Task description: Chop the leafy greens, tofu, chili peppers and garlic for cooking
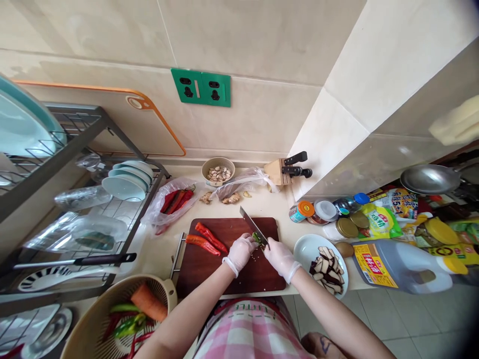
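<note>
My right hand (281, 258), in a clear glove, is wrapped round the handle of a kitchen knife (250, 221) whose blade slants up and left over the dark red cutting board (209, 279). Just left of the blade, my gloved left hand (241, 253) has its fingers closed on a green pepper (258, 239), which they partly hide. Small pale bits, like seeds, lie on the board below the blade. To the left on the same board rest two red peppers (204, 244).
A plate (301, 245) of sliced dark-skinned pieces sits right of the board, beside a large jug (406, 267) and jars. Left are a colander (86, 311) with a carrot and peppers, and a dish rack (129, 239). Behind stand a garlic basket (208, 164) and a knife block (275, 171).
</note>
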The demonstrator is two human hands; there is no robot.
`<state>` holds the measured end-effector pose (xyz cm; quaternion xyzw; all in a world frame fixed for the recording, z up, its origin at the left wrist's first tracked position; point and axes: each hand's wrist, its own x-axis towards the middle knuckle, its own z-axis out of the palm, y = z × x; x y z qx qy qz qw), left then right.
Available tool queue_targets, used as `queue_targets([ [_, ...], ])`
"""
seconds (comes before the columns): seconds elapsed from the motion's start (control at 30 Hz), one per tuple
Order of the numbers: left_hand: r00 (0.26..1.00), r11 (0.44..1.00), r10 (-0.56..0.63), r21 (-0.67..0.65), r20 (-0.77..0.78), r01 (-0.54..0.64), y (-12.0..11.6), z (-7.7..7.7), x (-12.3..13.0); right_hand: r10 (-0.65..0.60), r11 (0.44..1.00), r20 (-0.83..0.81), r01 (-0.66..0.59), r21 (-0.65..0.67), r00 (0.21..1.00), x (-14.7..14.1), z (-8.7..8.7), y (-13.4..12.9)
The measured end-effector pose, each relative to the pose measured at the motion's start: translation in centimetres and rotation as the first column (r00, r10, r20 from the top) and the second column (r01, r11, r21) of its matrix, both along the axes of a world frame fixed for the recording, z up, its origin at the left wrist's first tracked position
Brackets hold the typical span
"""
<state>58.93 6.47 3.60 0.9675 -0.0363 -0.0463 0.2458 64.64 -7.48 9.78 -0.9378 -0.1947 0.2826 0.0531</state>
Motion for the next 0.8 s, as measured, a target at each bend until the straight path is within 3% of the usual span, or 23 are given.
queue_targets([
  [0.23, 0.999, 0.997, 0.001, -0.079, 0.043, 0.002, -0.1, -0.1, -0.1, -0.023, 1.0, -0.019, 0.023, 0.01, 1.0, 0.0, 0.1, -0.4],
  [0.4, 0.995, 1.0, 0.016, -0.025, 0.1, -0.014, 0.6, 0.6, -1.3, -0.016, 1.0, -0.053, 0.017, 0.024, 0.998, 1.2, 1.1, -0.1],
  [0.57, 0.999, 0.989, 0.038, 0.142, -0.021, -0.034, 1.4, 1.7, -1.4, -0.025, 0.999, -0.063, 0.026, 0.02, 0.998, 0.8, 1.6, 0.3],
  [0.8, 0.995, 0.991, -0.008, 0.129, -0.101, 0.021, 1.9, 2.1, -0.7, -0.053, 0.999, -0.018, 0.053, -0.003, 0.998, -0.8, 0.1, 0.8],
])
